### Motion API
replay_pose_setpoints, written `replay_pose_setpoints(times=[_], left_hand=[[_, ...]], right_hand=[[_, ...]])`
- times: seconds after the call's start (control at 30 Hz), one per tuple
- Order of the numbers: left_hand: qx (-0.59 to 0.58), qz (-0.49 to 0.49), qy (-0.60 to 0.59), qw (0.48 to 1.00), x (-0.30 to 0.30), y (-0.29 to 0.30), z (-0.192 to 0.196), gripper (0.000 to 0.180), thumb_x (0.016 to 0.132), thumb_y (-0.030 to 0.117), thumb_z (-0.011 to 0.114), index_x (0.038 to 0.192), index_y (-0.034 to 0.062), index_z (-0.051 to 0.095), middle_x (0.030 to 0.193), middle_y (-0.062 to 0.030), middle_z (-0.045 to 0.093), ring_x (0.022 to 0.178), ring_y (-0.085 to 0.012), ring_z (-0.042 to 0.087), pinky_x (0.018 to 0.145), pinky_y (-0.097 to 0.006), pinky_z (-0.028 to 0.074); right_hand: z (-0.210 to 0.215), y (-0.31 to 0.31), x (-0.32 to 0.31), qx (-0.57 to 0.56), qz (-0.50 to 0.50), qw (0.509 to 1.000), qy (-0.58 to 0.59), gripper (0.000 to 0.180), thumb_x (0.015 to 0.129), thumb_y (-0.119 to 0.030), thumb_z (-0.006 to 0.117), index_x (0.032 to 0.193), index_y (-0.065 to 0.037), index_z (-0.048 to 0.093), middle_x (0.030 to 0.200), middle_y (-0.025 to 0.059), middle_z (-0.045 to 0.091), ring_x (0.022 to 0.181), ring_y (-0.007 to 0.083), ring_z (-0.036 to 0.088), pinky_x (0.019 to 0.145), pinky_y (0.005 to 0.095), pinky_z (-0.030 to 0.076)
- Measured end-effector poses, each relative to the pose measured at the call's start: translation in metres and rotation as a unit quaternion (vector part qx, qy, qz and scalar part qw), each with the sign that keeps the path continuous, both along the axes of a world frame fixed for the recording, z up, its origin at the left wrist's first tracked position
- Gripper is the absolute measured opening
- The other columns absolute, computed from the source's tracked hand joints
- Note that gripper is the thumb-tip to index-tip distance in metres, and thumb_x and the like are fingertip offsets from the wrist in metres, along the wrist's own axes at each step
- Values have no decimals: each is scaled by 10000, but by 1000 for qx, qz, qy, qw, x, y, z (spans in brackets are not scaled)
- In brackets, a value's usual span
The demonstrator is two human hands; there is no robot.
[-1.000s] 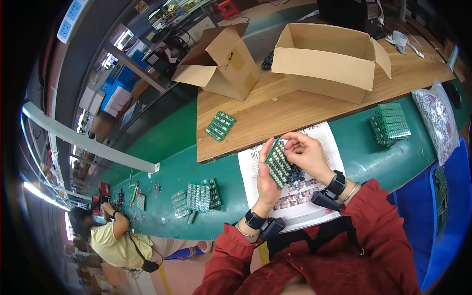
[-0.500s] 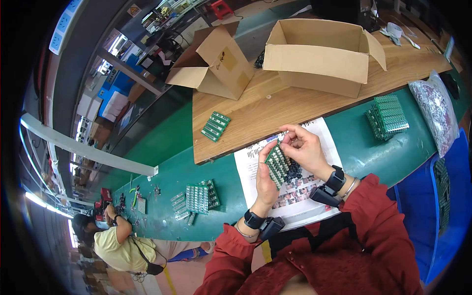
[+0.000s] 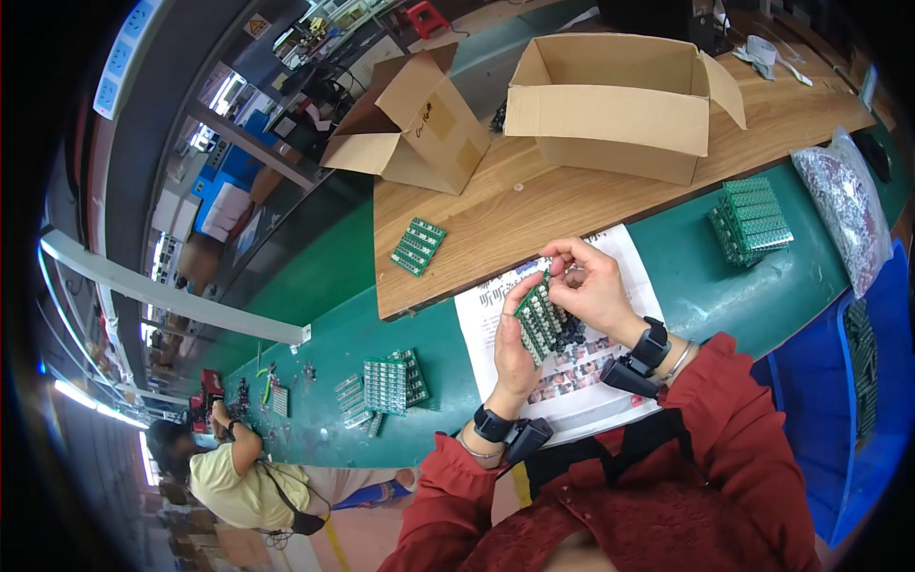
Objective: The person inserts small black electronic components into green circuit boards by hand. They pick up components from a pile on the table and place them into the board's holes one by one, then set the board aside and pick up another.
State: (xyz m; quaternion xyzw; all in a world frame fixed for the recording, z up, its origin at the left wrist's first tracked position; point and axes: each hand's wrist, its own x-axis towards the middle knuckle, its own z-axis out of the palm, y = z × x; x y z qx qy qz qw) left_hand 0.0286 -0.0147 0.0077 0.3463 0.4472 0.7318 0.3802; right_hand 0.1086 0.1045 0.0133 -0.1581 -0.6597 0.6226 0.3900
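Note:
My left hand [image 3: 516, 355] grips a green circuit board panel [image 3: 538, 327] by its left edge, tilted up over a printed newspaper sheet [image 3: 483, 348]. Rows of small pale parts cover the panel's face. At its upper right corner, the fingers of my right hand [image 3: 597, 292] are pinched together; whatever is between them is too small or hidden to make out. A heap of small black components [image 3: 573, 334] lies on the newspaper beside the panel, partly under my right hand.
Stacked circuit boards stand at the right [image 3: 750, 221] and left [image 3: 386, 385]; another board [image 3: 417, 246] lies on the wooden board [image 3: 515, 205]. Beyond are two open cardboard boxes [image 3: 610, 119] [image 3: 434, 133]. A plastic bag [image 3: 841, 212] and blue bin [image 3: 805, 410] are right. A person [image 3: 238, 477] works far left.
My right fingers have curled in slightly at the panel's upper corner. The left hand keeps its hold, and the panel has tilted a little. The view has shifted slightly.

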Motion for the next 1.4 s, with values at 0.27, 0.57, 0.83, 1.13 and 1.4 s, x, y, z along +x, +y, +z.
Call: replay_pose_setpoints(times=[0.27, 0.57, 0.83, 1.13, 1.4], left_hand=[[5, 14, 39, 999, -5, 3, -7, 805, 879, 674, 318, 1332, 9, 355, 1247, -136, 494, 1162, -228, 495, 998, -360, 383], [31, 80, -57, 995, -8, 2, 3, 731, 902, 638, 318, 1302, 30, 386, 1183, -120, 525, 1077, -218, 535, 937, -363, 435], [14, 89, -2, 996, -10, 6, -11, 732, 893, 644, 344, 1321, 51, 368, 1193, -126, 507, 1101, -240, 522, 948, -364, 427], [28, 104, 29, 994, -10, 6, -11, 746, 894, 642, 345, 1321, 31, 365, 1188, -135, 506, 1090, -233, 524, 953, -359, 418], [7, 138, 63, 988, -9, 6, -7, 755, 898, 645, 325, 1297, 7, 387, 1163, -122, 535, 1058, -208, 536, 937, -339, 419]], right_hand=[[-2, -3, -6, -14, -34, 999, 13, 318, 696, 27, 619, 1012, -5, 606, 822, 44, 557, 704, 79, 550, 591, 204, 492], [6, -10, 0, -1, 57, 998, 12, 371, 744, 25, 629, 1109, -33, 598, 784, 24, 592, 707, 55, 562, 596, 193, 498], [1, -23, -5, -57, 65, 996, 14, 398, 770, 32, 636, 1158, -37, 582, 784, 36, 621, 685, 60, 590, 615, 210, 518], [-4, -21, -6, -81, 79, 993, 38, 367, 743, 44, 639, 1101, -29, 601, 806, 28, 616, 704, 54, 592, 630, 198, 510], [-7, -19, -6, -9, 73, 997, 1, 409, 701, 37, 640, 1099, -43, 587, 802, 3, 582, 684, 35, 539, 610, 184, 478]])
